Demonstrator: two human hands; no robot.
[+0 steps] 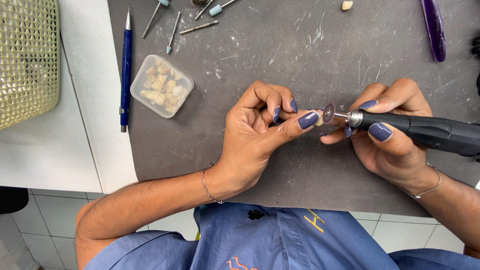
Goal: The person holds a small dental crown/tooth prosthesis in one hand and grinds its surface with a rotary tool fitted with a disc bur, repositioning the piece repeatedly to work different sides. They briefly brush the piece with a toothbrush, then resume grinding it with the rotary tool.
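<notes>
Fingers of the left hand [260, 127] pinched a small pale tooth piece [319, 119] at frame centre, over the grey mat [300, 55]. Right hand [387, 132] fingers clamped a black rotary handpiece [425, 131], its disc [329, 113] touching the piece.

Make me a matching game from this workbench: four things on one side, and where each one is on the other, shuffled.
Things:
1. blue pen
2. clear plastic box
3. black rotary tool
4. purple stick

Places:
A. top right of the grey mat
B. in the right hand
C. along the mat's left edge
D. on the mat, just right of the pen

Pairs: 1-C, 2-D, 3-B, 4-A
</notes>
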